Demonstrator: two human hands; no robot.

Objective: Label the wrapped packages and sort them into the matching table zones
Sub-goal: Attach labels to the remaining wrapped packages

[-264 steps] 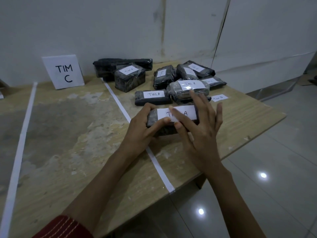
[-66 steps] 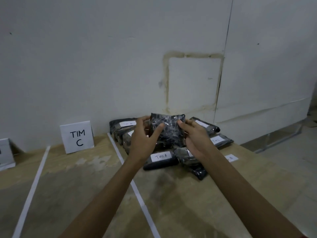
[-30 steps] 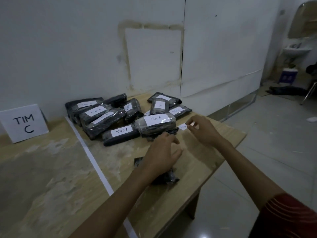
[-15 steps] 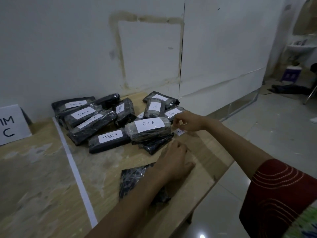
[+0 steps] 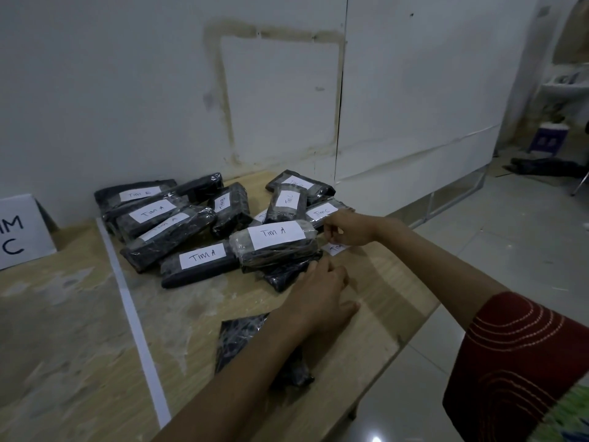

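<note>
My right grip (image 5: 346,229) is curled, thumb & forefinger pinching the edge of a loose white label (image 5: 334,249) that reads "TIM" w/ the rest hidden; it lies on the tabletop (image 5: 382,291) just beside the pile of wrapped pkgs. My left grip (image 5: 322,301) lies flat on the tabletop w/ fingers straight, holding nothing, forearm across the unlabelled black pkg (image 5: 239,336), which sits near the front edge, right of the white tape line (image 5: 127,301). Legible: "TIM A" on the top pkg (image 5: 276,233) & on the flat pkg (image 5: 204,256) to its left, "TIM C" on the rear pkg (image 5: 322,212) by my right grip, & a white sign (image 5: 19,232) at far left showing "IM C", cut off by the frame.
</note>
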